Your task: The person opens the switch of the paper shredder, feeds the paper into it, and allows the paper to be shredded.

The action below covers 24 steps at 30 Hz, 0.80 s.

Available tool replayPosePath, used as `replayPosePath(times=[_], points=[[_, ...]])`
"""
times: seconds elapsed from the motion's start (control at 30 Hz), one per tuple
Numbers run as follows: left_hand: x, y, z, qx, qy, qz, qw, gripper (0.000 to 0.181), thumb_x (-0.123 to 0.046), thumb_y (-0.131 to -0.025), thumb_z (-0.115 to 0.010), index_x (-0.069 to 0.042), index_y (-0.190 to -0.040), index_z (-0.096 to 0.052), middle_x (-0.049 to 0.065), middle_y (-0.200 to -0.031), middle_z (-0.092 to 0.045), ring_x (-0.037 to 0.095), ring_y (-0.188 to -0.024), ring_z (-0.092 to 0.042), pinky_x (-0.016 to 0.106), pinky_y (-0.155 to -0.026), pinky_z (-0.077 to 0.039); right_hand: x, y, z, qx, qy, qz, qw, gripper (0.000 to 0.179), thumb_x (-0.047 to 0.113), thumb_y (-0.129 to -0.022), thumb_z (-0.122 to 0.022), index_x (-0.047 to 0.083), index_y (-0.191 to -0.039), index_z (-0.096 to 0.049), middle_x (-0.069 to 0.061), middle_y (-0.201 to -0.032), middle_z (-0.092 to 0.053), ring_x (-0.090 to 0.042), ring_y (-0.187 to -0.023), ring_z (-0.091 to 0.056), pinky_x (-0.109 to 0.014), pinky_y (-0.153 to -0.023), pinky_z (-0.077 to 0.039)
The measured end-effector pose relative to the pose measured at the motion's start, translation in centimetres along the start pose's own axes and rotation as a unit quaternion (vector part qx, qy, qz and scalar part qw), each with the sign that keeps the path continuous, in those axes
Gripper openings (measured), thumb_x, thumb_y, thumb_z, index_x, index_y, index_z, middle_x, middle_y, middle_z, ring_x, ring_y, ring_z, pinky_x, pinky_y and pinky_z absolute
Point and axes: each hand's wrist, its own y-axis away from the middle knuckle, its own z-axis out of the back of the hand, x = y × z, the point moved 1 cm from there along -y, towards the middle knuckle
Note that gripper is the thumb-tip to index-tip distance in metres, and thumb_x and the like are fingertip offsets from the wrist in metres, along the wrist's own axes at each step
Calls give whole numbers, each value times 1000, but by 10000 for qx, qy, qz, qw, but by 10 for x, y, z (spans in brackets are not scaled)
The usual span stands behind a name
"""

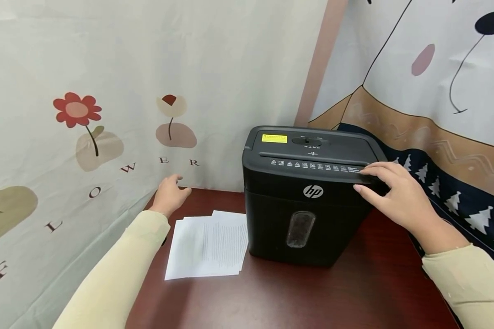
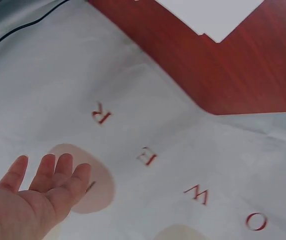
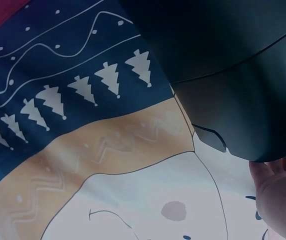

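Observation:
A black HP paper shredder (image 1: 280, 183) stands upright on the table, with a yellow label and a small slider switch on its lid. My right hand (image 1: 399, 194) touches its front right top corner, fingertips on the lid and thumb by the front face. In the right wrist view, the fingers (image 3: 278, 165) of that hand meet the shredder's dark top edge. To the left of the shredder lie several overlapping sheets of printed paper (image 1: 206, 244). Beyond their far left corner my left hand (image 1: 169, 196) hovers with loosely bent fingers, holding nothing; the left wrist view shows its palm (image 2: 43, 200).
The reddish-brown table (image 1: 280, 297) ends at a white curtain (image 1: 230, 68) with printed flowers and letters. On the right hangs cloth with white trees on dark blue (image 1: 448, 192), close beside the shredder. A thin black cord (image 2: 25, 27) runs along the cloth in the left wrist view.

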Motion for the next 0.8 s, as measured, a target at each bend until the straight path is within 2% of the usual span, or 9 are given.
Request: replayPosePath(times=[0.2, 0.43, 0.57, 0.8], points=[[20, -2, -8, 95, 96, 299, 9995, 57, -15, -95, -53, 12, -141, -33, 34, -140, -35, 48, -128, -37, 56, -101, -37, -3, 3, 1, -70, 51, -7, 10000, 34, 14, -79, -79, 2, -108, -67, -19, -116, -59, -37, -113, -47, -60, -92, -39], [48, 0, -18, -27, 108, 807, 9967, 59, -16, -94, -55, 12, -141, -32, 35, -140, -37, 49, -124, -43, 56, -99, -40, -8, 7, -1, -274, -24, 10, 9996, 32, 9, -77, -78, 1, -106, -67, -20, -116, -59, -39, -112, -48, -60, -90, -39], [64, 3, -21, -67, 198, 1126, 9934, 60, -16, -95, -55, 12, -142, -31, 35, -141, -37, 50, -124, -43, 56, -98, -41, -10, 9, -3, -414, -20, 47, 9991, 32, 7, -76, -79, 0, -106, -68, -21, -115, -59, -40, -111, -49, -59, -93, -39], [82, 10, -25, -63, 202, 1435, 9894, 59, -16, -94, -56, 13, -140, -32, 37, -137, -39, 52, -121, -44, 57, -96, -42, -10, 10, -4, -550, -11, 81, 9985, 33, 4, -74, -79, -2, -105, -68, -20, -114, -61, -39, -112, -50, -56, -97, -39]])
